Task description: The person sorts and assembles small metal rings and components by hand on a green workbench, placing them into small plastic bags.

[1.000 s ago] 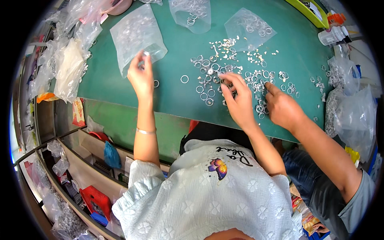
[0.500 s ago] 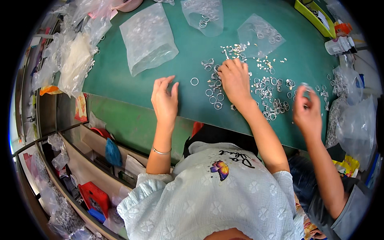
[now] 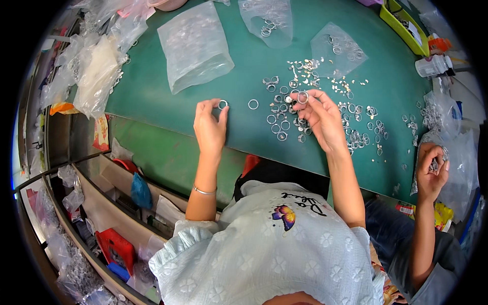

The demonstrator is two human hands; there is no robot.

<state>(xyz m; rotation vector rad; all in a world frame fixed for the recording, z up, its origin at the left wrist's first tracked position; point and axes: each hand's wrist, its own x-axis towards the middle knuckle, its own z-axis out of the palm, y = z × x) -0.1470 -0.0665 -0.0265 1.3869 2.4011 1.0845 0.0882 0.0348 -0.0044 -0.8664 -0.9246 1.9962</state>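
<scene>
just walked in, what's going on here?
A person is handling rings at a green table. The right hand pinches one ring by the loose ones; the left hand has another ring at its fingertips. A co-worker's hand holds several rings at the right.

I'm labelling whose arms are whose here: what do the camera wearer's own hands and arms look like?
The left hand and right hand are ungloved. A thin silver-coloured bangle circles the left forearm; none shows on the right. The pale, textured sleeves are short; a ruffle trims the left one.
</scene>
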